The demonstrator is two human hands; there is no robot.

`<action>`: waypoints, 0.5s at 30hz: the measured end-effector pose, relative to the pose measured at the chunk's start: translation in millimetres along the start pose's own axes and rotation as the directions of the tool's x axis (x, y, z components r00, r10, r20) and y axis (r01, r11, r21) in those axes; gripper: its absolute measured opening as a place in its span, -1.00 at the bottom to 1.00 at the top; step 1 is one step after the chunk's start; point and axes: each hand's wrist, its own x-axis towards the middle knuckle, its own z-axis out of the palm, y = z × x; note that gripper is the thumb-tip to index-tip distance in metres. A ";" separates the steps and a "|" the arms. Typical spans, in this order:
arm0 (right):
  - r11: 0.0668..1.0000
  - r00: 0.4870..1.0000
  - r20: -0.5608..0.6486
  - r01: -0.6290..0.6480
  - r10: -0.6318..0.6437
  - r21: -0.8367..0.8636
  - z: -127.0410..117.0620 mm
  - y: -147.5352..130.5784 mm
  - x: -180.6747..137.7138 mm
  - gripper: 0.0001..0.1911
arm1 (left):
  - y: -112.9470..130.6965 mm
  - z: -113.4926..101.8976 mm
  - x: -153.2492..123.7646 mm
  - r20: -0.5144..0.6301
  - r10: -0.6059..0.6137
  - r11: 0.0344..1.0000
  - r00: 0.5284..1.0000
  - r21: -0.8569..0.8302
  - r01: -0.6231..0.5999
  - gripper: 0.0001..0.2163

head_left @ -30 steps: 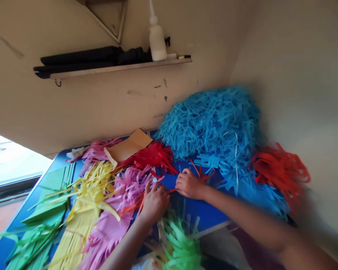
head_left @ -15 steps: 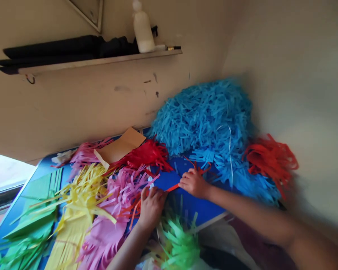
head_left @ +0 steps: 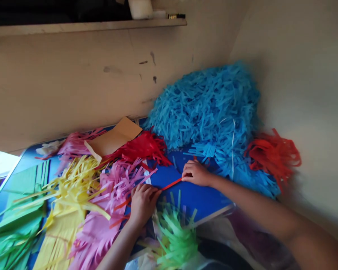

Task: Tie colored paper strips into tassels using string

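A thin red-orange tissue paper strip [head_left: 171,185] stretches between my two hands above the blue tabletop [head_left: 207,200]. My left hand [head_left: 144,200] pinches its left end, beside fringed pink tissue paper [head_left: 119,182]; a few red strips poke out under that wrist. The other end is in the closed fingers of my right hand [head_left: 196,173], close to the blue fringed tissue [head_left: 204,148]. A bit of red paper shows just behind the right hand. Light green fringed tissue [head_left: 176,238] stands at the table's front edge, below the strip.
A large blue fringed paper heap [head_left: 205,105] leans in the wall corner, with a red tissue bundle [head_left: 274,155] to its right. Yellow [head_left: 70,198], green [head_left: 15,202] and red fringed paper [head_left: 143,148] and brown card [head_left: 115,137] lie leftward. A shelf [head_left: 87,28] hangs above.
The view has tilted down, so the shelf sits higher in the picture. My hands have drawn slightly apart, and more of the red strip shows between them.
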 end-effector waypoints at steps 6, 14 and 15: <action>0.992 0.988 0.106 -0.104 0.110 -0.065 -5.3 -9.9 5.8 -0.87 | 9.8 -4.4 8.1 0.104 -0.031 0.993 0.994 0.120 0.018 -0.77; 0.971 0.971 0.145 -0.164 0.190 -0.174 -10.8 -22.5 14.5 -0.86 | 17.7 -15.5 18.7 0.201 0.170 0.932 0.965 0.285 -0.224 -0.82; 0.965 0.970 0.133 -0.174 0.202 -0.195 -12.5 -26.4 13.9 -0.88 | 19.0 -15.8 18.6 0.201 0.230 0.913 0.952 0.293 -0.282 -0.76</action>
